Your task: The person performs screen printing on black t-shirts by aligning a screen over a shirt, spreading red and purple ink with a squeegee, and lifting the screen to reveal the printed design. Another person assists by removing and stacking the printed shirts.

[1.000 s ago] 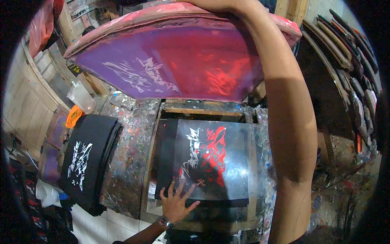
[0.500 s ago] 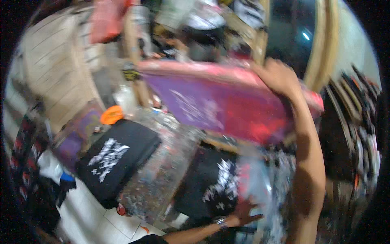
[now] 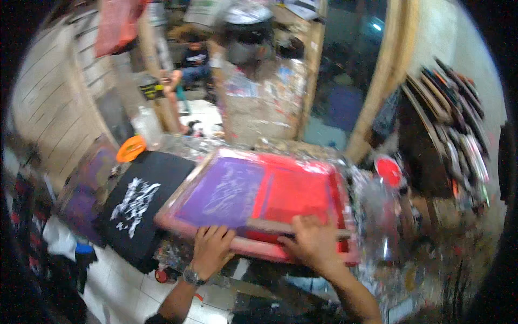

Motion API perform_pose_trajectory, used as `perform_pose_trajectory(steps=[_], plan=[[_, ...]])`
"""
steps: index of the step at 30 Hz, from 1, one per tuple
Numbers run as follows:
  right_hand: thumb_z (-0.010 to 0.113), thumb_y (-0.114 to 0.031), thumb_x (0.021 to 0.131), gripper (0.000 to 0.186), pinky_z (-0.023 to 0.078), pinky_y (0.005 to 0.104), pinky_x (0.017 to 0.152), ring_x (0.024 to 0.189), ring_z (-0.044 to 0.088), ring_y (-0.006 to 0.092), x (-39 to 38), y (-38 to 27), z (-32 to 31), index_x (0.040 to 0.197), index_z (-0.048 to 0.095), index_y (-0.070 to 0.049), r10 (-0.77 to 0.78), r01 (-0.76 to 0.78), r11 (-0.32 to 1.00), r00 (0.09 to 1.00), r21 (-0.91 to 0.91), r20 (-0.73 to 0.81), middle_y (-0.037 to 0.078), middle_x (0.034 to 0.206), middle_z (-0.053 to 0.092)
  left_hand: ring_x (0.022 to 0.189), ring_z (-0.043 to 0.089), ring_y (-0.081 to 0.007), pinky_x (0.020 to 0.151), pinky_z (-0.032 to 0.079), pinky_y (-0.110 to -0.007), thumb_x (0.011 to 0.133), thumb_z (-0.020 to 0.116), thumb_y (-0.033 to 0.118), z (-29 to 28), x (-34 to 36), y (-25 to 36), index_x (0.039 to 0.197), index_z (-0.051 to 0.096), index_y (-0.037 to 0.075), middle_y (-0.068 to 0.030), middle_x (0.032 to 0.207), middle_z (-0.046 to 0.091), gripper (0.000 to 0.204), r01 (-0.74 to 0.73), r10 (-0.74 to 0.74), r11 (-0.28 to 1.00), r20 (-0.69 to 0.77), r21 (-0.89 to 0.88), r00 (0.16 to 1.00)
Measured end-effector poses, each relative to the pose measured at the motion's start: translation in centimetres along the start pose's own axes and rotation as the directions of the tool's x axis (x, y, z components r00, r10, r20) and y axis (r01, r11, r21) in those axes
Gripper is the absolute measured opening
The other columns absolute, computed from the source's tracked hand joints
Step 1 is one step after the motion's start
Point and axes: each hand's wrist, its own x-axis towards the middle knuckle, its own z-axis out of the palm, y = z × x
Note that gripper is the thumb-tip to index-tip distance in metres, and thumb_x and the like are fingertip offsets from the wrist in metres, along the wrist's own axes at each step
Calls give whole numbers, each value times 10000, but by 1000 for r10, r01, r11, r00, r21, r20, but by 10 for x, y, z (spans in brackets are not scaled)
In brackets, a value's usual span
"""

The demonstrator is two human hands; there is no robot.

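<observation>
"What's on the left?"
"White-printed black fabric (image 3: 164, 171), just beside the screen-printing frame (image 3: 259, 248), which lies in the middle, in front of the person."
"And the left hand (image 3: 212, 249)?"
"Its fingers bend over the frame's near edge."
"The right hand (image 3: 315, 243)?"
"Grasping the squeegee (image 3: 265, 224), across the frame's red half."
"Farther right?"
"A round tub (image 3: 388, 171), red inside."

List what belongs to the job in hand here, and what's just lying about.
Job, apparently:
purple-and-red screen, left hand at its edge
wooden bar, in right hand
black printed cloth

Just about, seemingly:
orange plastic item
red hanging bag
</observation>
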Motion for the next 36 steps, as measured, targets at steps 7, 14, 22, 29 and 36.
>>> perform_pose_trajectory(steps=[7,14,22,29,36], plan=[[724,-341,851,296,488,476,848,886,702,268,-103,-7,83,1053,626,-149,-43,30,998,965,52,259,67,985,704,1031,554,-357,960,404,-499,820,771,467,88,-69,22,1056,653,28,-149,1018,597,513,131,-104,967,131,-218,986],[664,-307,882,280,455,560,955,939,669,260,16,44,159,1114,637,-153,-35,28,995,997,-101,-74,76,956,668,1009,541,-346,956,391,-509,799,771,498,94,-81,6,1019,652,27,-138,986,589,533,156,-139,982,156,-108,978],[716,-528,865,549,535,567,636,701,718,370,157,164,201,1159,617,-76,49,-47,997,998,-55,37,169,739,703,1033,560,-348,976,393,-515,767,777,535,93,-78,6,1014,678,51,-120,1004,603,553,98,-74,981,146,-167,987],[619,-372,924,299,512,438,569,605,692,284,26,43,123,937,586,-76,-7,16,999,972,-38,235,110,700,671,986,568,-306,906,402,-482,680,836,490,83,-78,-7,976,687,73,-89,979,621,533,114,-81,977,183,-178,980],[664,-353,873,306,543,445,746,782,705,279,-80,-9,76,1017,599,-91,18,-13,1000,950,-19,311,92,871,669,915,585,-301,828,411,-436,709,813,494,72,-49,2,930,685,78,-88,887,607,488,66,-45,968,90,-242,995]])
